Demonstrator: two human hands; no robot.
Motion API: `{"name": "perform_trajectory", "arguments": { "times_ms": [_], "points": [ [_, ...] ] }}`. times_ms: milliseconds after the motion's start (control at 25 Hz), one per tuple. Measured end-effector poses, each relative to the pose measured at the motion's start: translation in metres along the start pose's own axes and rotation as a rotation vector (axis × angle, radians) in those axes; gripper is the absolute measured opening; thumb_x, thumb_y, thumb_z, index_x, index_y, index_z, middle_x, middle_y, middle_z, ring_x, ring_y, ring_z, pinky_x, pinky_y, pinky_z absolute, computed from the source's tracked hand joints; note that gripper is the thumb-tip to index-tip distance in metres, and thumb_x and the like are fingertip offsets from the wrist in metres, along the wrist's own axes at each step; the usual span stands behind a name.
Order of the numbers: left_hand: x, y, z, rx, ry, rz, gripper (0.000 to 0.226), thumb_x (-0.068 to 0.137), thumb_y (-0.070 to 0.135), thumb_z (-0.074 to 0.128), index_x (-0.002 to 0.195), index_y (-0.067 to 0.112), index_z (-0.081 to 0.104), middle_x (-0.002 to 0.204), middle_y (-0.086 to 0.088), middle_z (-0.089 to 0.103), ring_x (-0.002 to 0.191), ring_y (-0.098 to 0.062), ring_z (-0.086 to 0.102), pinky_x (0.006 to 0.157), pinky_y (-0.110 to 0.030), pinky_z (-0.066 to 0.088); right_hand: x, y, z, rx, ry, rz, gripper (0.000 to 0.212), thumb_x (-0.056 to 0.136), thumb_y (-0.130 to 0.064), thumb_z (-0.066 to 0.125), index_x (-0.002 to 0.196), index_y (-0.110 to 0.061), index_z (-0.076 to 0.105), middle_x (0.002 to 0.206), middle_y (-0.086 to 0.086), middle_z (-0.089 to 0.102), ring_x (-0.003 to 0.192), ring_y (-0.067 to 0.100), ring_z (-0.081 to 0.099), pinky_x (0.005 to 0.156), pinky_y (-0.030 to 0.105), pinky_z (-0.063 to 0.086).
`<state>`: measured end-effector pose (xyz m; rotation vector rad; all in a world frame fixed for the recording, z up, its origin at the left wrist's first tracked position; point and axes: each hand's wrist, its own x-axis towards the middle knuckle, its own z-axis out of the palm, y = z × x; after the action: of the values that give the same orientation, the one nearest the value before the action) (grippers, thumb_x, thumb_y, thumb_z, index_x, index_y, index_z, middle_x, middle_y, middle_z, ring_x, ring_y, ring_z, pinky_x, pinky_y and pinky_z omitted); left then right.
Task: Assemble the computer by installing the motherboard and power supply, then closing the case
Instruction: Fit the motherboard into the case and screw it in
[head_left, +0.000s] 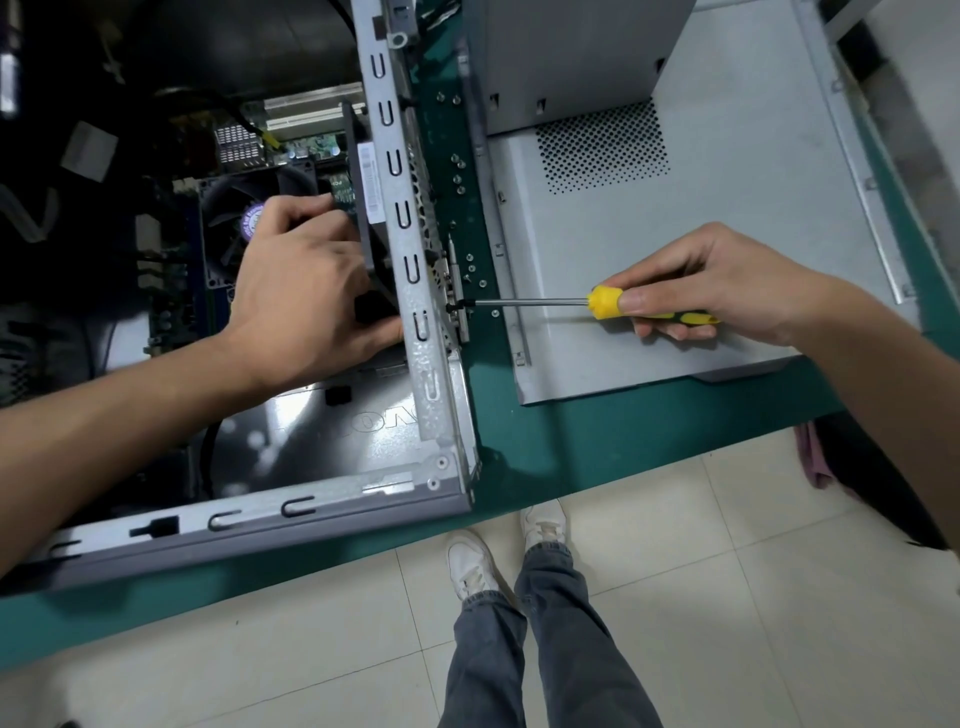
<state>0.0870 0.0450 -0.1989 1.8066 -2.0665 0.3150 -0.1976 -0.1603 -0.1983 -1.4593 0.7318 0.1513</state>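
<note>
Pale floor tiles and the person's own shoes (488, 561) fill the nearest ground, below the front edge of a green desk (597, 441). On the desk's left part lies the open computer case (431, 364), its grey metal rear wall facing right. Inside it, the left hand (301, 291) has fingers curled round a black rear fan (363, 228), pressing it against the inside of that wall. From outside, the right hand (717, 286) grips a yellow and green screwdriver (623, 306), its tip touching a dark screw (457, 307) in the wall.

To do this step well, I judge the shaft should stay square to the wall and in line with the screw, with steady inward pressure, while the left hand keeps the fan's hole aligned; tilting risks stripping the head.

Beyond the left hand, the motherboard (311, 145) already sits in the case floor, green with a round cooler fan (234, 218) and pale slots. Loose screws (460, 171) lie on the desk just beside the case, and the grey perforated side panel (675, 218) rests toward the far right corner, not yet fitted.
</note>
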Motion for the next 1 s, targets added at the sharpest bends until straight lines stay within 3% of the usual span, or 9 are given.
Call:
{"name": "perform_trajectory", "arguments": {
  "times_ms": [520,840,1000],
  "points": [
    [-0.001,-0.0022,-0.0001,0.003,-0.011,0.006,0.064,0.1,0.059,0.028,0.059,0.018,0.057,0.054,-0.001,0.051,0.061,-0.028,0.054,0.086,-0.038,0.032,0.0006,0.003,-0.0039,-0.034,-0.014,0.011,0.054,0.062,-0.058,0.084,0.105,-0.026,0.078,0.071,0.012,0.069,0.048,0.011,0.046,0.039,0.017,0.035],
    [0.0015,-0.0015,-0.0004,0.009,-0.015,0.007,0.061,0.1,0.059,0.027,0.059,0.021,0.052,0.063,0.011,0.03,0.06,-0.026,0.05,0.084,-0.038,0.032,0.0003,0.004,-0.0027,-0.039,-0.009,-0.002,0.055,0.061,-0.059,0.084,0.104,-0.026,0.078,0.072,0.014,0.069,0.048,0.011,0.046,0.039,0.017,0.035],
    [-0.0009,-0.002,0.0007,0.012,-0.023,0.003,0.067,0.1,0.06,0.027,0.058,0.016,0.055,0.054,0.001,0.046,0.062,-0.028,0.053,0.085,-0.039,0.033,0.0001,0.0047,-0.0021,-0.051,0.003,-0.014,0.047,0.065,-0.052,0.084,0.103,-0.026,0.079,0.071,0.015,0.07,0.047,0.01,0.046,0.038,0.018,0.035]
  ]
}}
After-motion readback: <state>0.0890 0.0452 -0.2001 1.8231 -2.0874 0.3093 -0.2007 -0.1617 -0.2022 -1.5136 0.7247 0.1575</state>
